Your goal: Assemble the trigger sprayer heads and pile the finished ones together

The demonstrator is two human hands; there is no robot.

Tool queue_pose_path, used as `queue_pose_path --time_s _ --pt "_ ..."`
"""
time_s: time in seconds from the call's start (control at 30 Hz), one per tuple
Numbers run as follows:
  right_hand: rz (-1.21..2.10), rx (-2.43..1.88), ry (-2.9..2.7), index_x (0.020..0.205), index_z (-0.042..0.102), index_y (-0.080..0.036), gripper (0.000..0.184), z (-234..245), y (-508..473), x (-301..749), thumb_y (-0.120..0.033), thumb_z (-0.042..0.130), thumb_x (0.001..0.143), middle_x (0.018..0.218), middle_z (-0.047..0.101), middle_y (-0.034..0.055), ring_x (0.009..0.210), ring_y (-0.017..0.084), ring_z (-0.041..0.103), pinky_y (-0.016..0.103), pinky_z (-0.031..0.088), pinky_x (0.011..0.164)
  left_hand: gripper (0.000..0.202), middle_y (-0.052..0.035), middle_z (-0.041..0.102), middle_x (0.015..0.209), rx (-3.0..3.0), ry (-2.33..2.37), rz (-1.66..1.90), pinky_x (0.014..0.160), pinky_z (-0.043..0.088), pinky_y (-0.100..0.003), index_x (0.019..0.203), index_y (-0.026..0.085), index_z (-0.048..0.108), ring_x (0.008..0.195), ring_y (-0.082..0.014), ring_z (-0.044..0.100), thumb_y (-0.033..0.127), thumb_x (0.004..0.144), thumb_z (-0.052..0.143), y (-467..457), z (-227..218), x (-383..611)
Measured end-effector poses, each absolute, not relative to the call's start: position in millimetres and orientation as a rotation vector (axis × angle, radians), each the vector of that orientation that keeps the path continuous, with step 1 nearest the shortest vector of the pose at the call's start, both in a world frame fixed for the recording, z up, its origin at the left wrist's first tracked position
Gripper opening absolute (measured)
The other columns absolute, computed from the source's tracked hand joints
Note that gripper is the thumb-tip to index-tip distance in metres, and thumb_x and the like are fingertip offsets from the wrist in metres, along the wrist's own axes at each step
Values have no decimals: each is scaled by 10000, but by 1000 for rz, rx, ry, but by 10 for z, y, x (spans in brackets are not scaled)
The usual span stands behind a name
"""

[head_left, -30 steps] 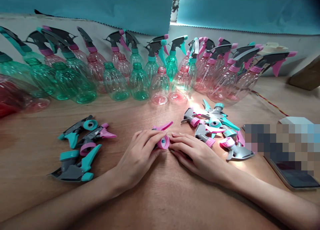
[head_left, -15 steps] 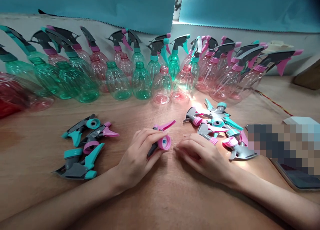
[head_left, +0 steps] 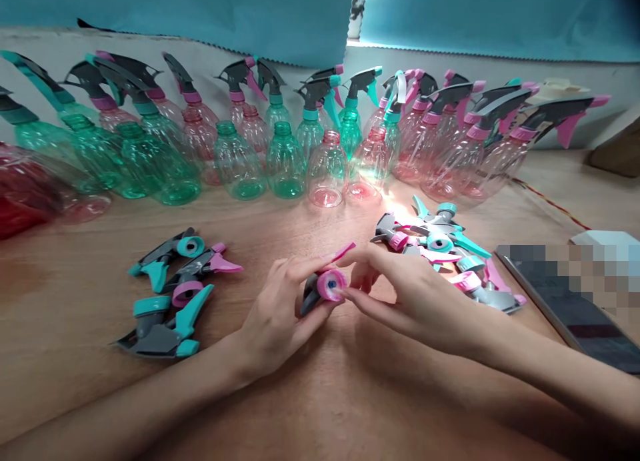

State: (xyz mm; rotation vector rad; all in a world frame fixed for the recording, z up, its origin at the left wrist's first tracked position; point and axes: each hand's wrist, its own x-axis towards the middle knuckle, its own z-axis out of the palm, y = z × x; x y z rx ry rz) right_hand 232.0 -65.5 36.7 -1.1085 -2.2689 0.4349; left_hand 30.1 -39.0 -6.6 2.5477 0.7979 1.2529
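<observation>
the left hand (head_left: 273, 314) has its fingers closed around a spray head (head_left: 325, 287) just above the middle of the tabletop (head_left: 310, 414). the spray head lies on its side, its pink collar facing the person, with a small blue spot at the centre of the pale inside; its grey body shows below the left fingers and its pink trigger sticks out above them.

the right hand (head_left: 420, 301) comes in from the other side, its thumb and forefinger curved and spread apart. the thumb tip is at the edge of the collar and the forefinger is close to the trigger; whether these fingers grip anything cannot be told.

to the left lie three loose heads (head_left: 165, 334), two with teal collars and one with pink. beyond the right hand is a heap (head_left: 440, 244) of more heads in grey, teal and pink, partly hidden by that hand. a phone (head_left: 565, 307) lies to the right of the heap, partly blurred out.

behind, green and pink bottles (head_left: 287, 167) stand in rows, some open at the neck, others with heads on. blue cloth (head_left: 200, 17) hangs at the back.
</observation>
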Motion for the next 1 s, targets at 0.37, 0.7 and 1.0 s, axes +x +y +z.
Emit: queue_pose_path --time_s 0.37,0.7,1.0 --pt "1092 -1366 -2171 1260 363 -218 447 510 -571 2288 -368 535 876 882 696 26 772 174 666 282 521 632 308 -41 678 1017 2500 773 1181 812 508 -331 1166 229 470 914 -168 653 245 882 589 -391 -39 287" --pt "1789 -1138 -1742 1247 339 -160 379 458 -543 2187 -208 460 892 819 666 49 765 177 692 310 594 653 248 -14 693 981 2549 659 1157 801 498 -305 1151 251 492 911 -153 645 229 910 552 -378 -50 289" --pt "1406 -1244 -1940 1102 464 -199 267 291 -576 2147 -189 485 836 874 644 31 783 170 635 296 525 654 331 -12 665 959 2562 627 1119 828 473 -281 1194 228 488 907 -135 610 124 888 562 -381 -63 284"
